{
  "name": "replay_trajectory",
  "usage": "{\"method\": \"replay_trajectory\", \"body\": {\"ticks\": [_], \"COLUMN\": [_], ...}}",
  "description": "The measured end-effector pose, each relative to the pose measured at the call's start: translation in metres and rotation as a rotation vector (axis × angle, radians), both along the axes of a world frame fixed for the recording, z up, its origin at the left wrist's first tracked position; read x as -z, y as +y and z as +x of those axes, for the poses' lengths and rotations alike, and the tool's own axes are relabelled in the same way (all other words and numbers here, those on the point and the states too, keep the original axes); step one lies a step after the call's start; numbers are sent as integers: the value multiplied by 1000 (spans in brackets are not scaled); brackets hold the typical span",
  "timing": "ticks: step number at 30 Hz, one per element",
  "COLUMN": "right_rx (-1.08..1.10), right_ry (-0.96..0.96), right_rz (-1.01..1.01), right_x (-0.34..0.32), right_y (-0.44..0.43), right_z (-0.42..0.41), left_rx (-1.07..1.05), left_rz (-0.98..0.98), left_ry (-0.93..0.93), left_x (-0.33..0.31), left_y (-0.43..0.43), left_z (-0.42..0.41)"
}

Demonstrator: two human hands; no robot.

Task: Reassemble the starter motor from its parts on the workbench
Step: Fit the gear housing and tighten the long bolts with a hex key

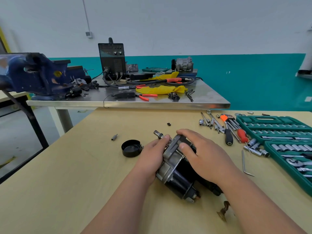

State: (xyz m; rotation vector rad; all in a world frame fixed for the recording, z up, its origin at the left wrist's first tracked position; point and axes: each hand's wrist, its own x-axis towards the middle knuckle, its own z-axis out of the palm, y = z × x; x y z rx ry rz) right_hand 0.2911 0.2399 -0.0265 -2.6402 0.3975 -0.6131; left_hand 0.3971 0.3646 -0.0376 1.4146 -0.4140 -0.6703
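The motor [175, 173] lies on its side in the middle of the bench [67, 183], shaft [158, 133] pointing away from the person. The left hand [152, 154] grasps its grey front housing with the thumb against the shaft, and the right hand [202, 152] curls over the housing from the other side, clasping it. A black cap [130, 148] sits just left of the hands, a bit [114, 137] beyond it, and a hex key [244, 163], loose sockets [256, 148] and a green socket case [273, 127] lie to the right.

tools [224, 127] crowd right, cap [131, 148] left
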Motion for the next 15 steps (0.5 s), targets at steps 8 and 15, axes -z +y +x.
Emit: {"method": "replay_trajectory", "body": {"ticks": [8, 15], "right_rx": [12, -57], "right_ry": [-216, -436], "right_rz": [78, 494], "right_x": [4, 1], "right_y": [12, 9], "right_z": [-15, -20], "left_rx": [-79, -122], "left_rz": [-82, -157], "left_ry": [-160, -438], "left_x": [-19, -28], "left_y": [-1, 7], "left_z": [-7, -20]}}
